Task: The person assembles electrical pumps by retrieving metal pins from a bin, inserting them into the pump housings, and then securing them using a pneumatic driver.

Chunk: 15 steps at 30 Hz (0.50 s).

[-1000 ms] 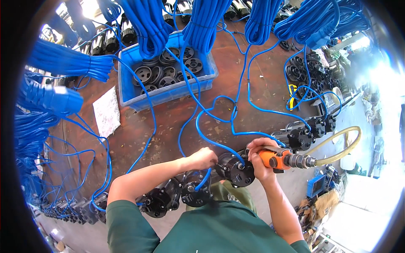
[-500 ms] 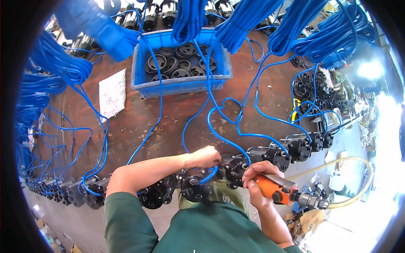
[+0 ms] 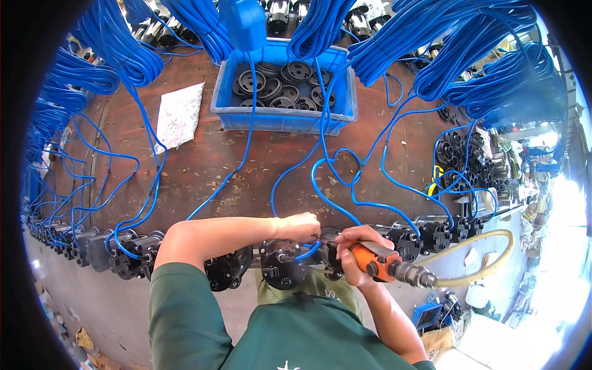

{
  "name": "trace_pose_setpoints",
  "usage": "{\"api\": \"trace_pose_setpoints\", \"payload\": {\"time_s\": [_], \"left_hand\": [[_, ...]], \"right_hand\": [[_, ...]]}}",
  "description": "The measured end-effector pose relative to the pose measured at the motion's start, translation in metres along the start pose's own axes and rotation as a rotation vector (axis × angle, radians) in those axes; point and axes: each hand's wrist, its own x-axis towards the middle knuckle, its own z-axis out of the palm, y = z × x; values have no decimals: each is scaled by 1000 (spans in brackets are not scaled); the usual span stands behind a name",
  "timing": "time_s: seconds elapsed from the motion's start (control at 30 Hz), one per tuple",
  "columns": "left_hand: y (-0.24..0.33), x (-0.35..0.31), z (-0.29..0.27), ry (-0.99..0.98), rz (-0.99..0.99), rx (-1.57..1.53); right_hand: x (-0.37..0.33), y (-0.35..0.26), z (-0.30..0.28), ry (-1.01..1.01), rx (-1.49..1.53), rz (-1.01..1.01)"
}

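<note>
My left hand [image 3: 299,227] is closed over the top of a black-ended cylindrical motor unit [image 3: 282,270] at the table's near edge; anything inside its fingers is hidden. A blue cable [image 3: 308,251] loops out of that unit's end just below the hand. My right hand [image 3: 359,245] grips an orange air tool [image 3: 374,261], with its metal hose fitting pointing right and a yellowish hose [image 3: 487,277] curving away. The tool's front end lies behind my fingers, close to my left hand and over the neighbouring unit.
More motor units [image 3: 227,269] line the near edge on both sides. Blue cables cross the brown table [image 3: 209,166] up to hanging coiled bundles [image 3: 129,55]. A blue crate [image 3: 277,120] holds black slotted discs [image 3: 300,71]. A white sheet [image 3: 179,117] lies left of it.
My right hand has brought the orange air tool leftward and slightly up, nearer my left hand. The left hand stays closed at the same unit. The whole view has shifted a little.
</note>
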Motion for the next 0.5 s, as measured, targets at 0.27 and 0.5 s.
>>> {"api": "trace_pose_setpoints", "payload": {"time_s": [0.27,0.5], "left_hand": [[53,6,-101,77,-420,464],[251,-27,-64,1326,-730,397]], "right_hand": [[7,1,-2,-121,-29,-53],[12,19,1,-105,237,-167]]}}
